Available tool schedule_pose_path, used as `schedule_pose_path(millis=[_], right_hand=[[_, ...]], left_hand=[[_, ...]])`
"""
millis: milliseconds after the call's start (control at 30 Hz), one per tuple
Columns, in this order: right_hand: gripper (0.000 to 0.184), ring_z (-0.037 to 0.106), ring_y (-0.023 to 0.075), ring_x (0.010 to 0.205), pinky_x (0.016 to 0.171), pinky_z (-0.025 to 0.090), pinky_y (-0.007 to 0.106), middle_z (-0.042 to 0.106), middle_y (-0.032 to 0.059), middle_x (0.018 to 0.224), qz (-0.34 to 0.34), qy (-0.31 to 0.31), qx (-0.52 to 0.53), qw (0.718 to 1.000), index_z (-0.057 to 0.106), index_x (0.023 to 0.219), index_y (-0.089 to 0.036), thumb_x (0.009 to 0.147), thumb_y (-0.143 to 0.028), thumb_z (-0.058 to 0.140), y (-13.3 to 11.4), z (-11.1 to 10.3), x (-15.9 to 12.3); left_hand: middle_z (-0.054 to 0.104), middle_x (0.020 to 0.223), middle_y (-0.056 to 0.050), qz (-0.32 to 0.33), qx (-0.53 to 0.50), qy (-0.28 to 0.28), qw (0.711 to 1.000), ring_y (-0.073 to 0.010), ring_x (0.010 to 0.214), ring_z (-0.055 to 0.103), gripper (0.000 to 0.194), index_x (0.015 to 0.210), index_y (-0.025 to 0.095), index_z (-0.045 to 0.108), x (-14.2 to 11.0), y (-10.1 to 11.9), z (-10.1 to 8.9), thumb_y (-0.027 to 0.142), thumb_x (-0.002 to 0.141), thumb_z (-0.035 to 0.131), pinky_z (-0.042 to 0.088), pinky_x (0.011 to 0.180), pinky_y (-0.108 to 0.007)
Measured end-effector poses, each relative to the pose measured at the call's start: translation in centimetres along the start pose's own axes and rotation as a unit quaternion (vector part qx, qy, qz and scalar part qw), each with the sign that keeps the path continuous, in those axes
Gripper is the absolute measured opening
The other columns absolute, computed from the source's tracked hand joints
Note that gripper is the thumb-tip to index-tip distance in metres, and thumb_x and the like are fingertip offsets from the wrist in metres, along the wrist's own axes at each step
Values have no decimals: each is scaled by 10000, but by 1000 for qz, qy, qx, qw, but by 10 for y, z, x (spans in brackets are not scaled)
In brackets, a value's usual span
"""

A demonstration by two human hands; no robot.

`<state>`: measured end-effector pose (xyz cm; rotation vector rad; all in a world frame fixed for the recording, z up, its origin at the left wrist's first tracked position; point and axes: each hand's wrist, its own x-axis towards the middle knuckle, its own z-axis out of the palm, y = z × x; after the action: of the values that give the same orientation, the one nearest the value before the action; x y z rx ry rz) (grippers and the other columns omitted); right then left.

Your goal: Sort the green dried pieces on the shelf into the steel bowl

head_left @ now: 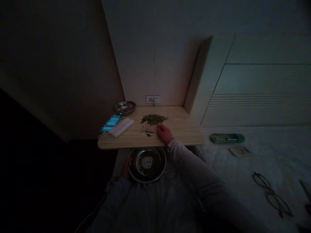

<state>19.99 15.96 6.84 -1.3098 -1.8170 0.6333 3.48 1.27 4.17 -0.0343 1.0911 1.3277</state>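
Observation:
My left hand (125,169) grips the left rim of a round metal bowl (163,164), held below the front edge of a small wooden tabletop (179,129). Small dark green beans (145,171) are scattered over the bowl's bottom. On the tabletop lies a loose pile of similar beans (153,119), with a thinner scatter nearer the front edge. My right hand (165,134) rests at the right of these beans, its fingers curled together. Whatever lies between the fingertips is too small and dark to make out.
A second metal bowl (125,108) stands at the back left, near a lit phone (111,123) and a white power strip (122,127). A wall socket (153,99) sits behind. On the bed at right lie a greenish bottle (227,138), a small flat box (240,151) and glasses (272,193).

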Motion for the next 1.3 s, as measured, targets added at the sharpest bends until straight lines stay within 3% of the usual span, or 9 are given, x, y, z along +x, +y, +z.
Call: schedule_pose_path(millis=[333,633,1300], right_hand=[[228,471,122,639,598,338,233,555,24,699,1,-4,-50,999,532,833,-187,753,-295,348,-5,2,-1],[221,471,123,633,575,327,228,559,21,693,14,-5,-56,998,540,804,-196,743,-306,358,-10,7,-2],[225,491,117,673,613,347,222,584,27,747,7,-39,-63,997,550,807,-174,728,-286,373,-14,2,-9]], left_hand=[[627,502,-34,-1,-3,8,1000,-215,809,579,173,721,184,608,-5,0,4,230,660,454,399,797,-332],[603,457,-30,8,-5,30,1000,-199,774,588,152,604,181,597,-8,3,7,187,662,456,391,800,-316],[656,576,-60,3,18,-28,999,-185,630,601,249,623,141,627,6,-3,-6,273,681,424,435,718,-318]])
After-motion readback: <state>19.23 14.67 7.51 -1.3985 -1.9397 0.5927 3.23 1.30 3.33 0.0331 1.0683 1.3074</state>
